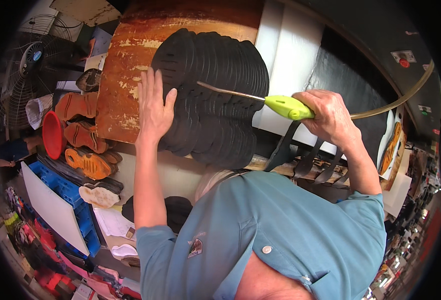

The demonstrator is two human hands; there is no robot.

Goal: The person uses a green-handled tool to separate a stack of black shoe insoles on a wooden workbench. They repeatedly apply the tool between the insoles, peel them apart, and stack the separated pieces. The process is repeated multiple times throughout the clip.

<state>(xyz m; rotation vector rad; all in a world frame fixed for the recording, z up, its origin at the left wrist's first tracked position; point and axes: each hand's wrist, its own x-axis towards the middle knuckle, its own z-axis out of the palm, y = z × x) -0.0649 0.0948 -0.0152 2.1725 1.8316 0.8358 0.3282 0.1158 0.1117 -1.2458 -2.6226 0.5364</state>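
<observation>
Black sole-shaped pieces point(210, 60) lie fanned out in overlapping rows on a worn brown board point(125, 55). At their left edge, my left hand point(155, 107) rests with fingers stretched out and thumb apart, partly over the leftmost pieces. My right hand point(330, 115) is wrapped round a yellow-green air blow gun point(286, 107). Its long thin metal nozzle point(230, 92) reaches left across the black pieces, the bent tip pointing toward my left hand. From the gun's back end a yellowish hose point(393, 104) curves up to the right. My palm hides part of the gun's handle.
White and black sheets point(293, 40) lie right of the board. Several dark strips point(283, 150) hang at the near edge. To the left are orange soles point(88, 162), a red bowl-like thing point(53, 135), blue crates point(55, 182) and a fan point(33, 55).
</observation>
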